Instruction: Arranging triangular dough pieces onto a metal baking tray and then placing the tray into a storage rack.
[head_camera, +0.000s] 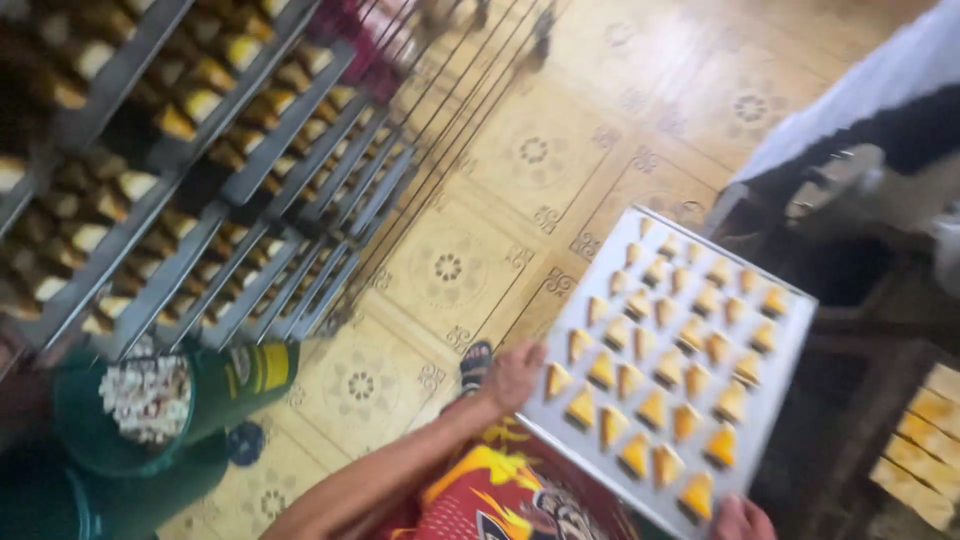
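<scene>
The left hand (515, 375) is gripping the near-left edge of a flat, pale grey rectangular metal baking tray (790, 340), its fingers curled tight over the rim. The right hand (742, 520) is closing on the tray's near corner at the bottom of the view; it is being cut off by the frame, so how its fingers are lying is hard to make out. The tray is being held in the air above the floor, tilted in view, and is carrying rows of small yellow-orange triangular pastries (660, 365) from edge to edge.

The whole view is blurring with motion. A red printed shirt (500, 500) is showing below the forearm, and a sandalled foot (476, 365) is peeking out just beside the left hand.

The yellow patterned tile floor (520, 190) is spreading beneath. A tall metal rack of loaded trays (200, 170) is standing at the left, its contents too smeared to tell apart. A green plastic tub of pale small pieces (150, 400) is sitting near the rack's lower edge. Dark furniture is filling the right side, with pale yellow blocks (920, 440) lying at the right edge, partly cut off.
</scene>
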